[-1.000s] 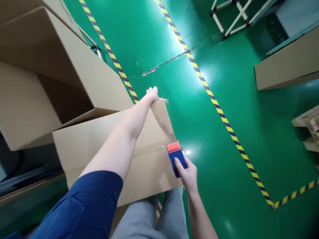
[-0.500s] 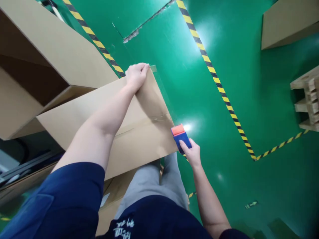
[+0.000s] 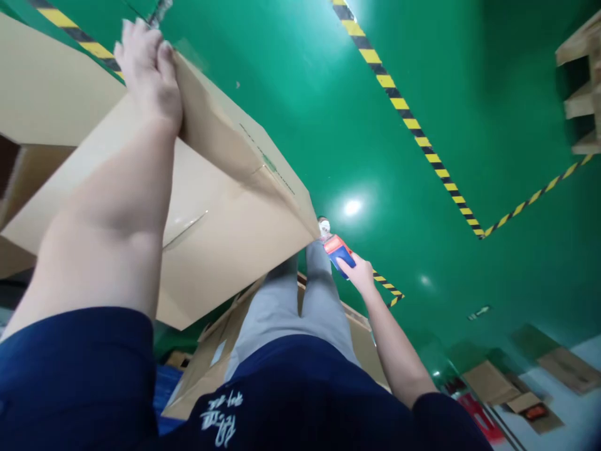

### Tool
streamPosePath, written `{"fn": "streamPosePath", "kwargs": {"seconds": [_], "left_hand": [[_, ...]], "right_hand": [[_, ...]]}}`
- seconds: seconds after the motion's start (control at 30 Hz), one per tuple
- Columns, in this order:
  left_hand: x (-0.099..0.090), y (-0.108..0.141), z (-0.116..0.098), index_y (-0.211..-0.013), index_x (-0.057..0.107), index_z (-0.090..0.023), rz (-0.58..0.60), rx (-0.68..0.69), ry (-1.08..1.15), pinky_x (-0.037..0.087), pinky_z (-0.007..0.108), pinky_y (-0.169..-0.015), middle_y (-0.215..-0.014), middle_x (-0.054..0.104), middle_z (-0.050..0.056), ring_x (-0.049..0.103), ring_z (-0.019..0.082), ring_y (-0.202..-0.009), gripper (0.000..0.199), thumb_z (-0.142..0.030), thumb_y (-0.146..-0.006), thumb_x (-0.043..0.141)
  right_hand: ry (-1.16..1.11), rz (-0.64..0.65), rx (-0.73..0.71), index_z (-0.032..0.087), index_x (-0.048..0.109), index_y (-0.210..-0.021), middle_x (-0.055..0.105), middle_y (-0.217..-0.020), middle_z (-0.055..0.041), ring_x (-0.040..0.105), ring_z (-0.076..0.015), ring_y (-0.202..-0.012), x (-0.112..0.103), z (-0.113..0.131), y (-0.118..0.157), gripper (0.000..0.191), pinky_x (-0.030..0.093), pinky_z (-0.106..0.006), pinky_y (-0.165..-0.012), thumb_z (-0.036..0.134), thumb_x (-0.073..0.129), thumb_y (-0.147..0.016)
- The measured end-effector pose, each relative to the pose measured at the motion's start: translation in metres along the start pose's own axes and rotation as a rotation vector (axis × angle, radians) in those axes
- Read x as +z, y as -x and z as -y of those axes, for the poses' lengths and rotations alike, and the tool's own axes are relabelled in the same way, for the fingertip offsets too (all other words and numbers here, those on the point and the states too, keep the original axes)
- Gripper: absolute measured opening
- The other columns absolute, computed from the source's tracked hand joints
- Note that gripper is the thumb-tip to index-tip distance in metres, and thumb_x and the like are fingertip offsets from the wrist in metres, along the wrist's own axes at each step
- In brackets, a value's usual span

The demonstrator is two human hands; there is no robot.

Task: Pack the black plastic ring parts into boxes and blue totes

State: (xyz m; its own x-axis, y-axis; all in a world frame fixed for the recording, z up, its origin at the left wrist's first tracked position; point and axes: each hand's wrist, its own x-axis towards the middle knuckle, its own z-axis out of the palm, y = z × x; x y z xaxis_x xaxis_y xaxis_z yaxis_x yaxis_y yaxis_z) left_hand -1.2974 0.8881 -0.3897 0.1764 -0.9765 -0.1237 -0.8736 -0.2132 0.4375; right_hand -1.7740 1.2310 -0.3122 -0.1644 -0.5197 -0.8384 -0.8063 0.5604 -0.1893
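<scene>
A large tan cardboard box (image 3: 235, 219) is tilted in front of me, a seam running along its face and print on its far side. My left hand (image 3: 153, 78) grips the box's far upper corner, thumb on the near side; the fingertips are partly blurred. In my right hand (image 3: 357, 270) is a blue and orange tape dispenser (image 3: 340, 252), held by its blue body. Its orange end is close beside the box's right corner; whether they touch I cannot tell.
Another large cardboard box (image 3: 47, 81) stands at left, partly behind the held one. Yellow-black tape (image 3: 413, 125) marks the green floor (image 3: 291, 94). A wooden pallet (image 3: 582, 94) is at far right. Cardboard (image 3: 206, 369) lies near my legs, and more boxes (image 3: 493, 382) are at lower right.
The held box has swung left and tilted, its printed far side coming into view. My left hand has moved left and up with it. The tape dispenser stays near the same spot.
</scene>
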Motion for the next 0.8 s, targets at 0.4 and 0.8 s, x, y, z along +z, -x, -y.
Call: {"fn": "streamPosePath", "kwargs": {"seconds": [0.4, 0.8], "left_hand": [[0.051, 0.37, -0.121, -0.155, 0.048, -0.037, 0.579, -0.014, -0.036, -0.008, 0.063, -0.126, -0.165, 0.037, 0.006, 0.024, 0.036, -0.156, 0.063, -0.042, -0.093, 0.049], [0.086, 0.233, -0.272, -0.107, 0.079, -0.019, 0.404, -0.494, 1.03, 0.05, 0.044, -0.103, -0.117, 0.076, 0.015, 0.069, 0.03, -0.115, 0.056, -0.067, -0.091, 0.054]], "right_hand": [[0.181, -0.034, 0.107, 0.019, 0.075, -0.103, 0.076, -0.096, -0.0136, 0.072, -0.0277, -0.09, -0.034, -0.01, -0.079, 0.047, 0.05, -0.034, -0.08, 0.062, 0.059, -0.092], [-0.558, -0.058, -0.397, 0.017, 0.071, -0.082, 0.067, -0.068, -0.0025, 0.06, -0.0171, -0.061, -0.112, 0.018, -0.04, 0.047, 0.051, -0.027, -0.058, 0.064, 0.07, -0.077]]}}
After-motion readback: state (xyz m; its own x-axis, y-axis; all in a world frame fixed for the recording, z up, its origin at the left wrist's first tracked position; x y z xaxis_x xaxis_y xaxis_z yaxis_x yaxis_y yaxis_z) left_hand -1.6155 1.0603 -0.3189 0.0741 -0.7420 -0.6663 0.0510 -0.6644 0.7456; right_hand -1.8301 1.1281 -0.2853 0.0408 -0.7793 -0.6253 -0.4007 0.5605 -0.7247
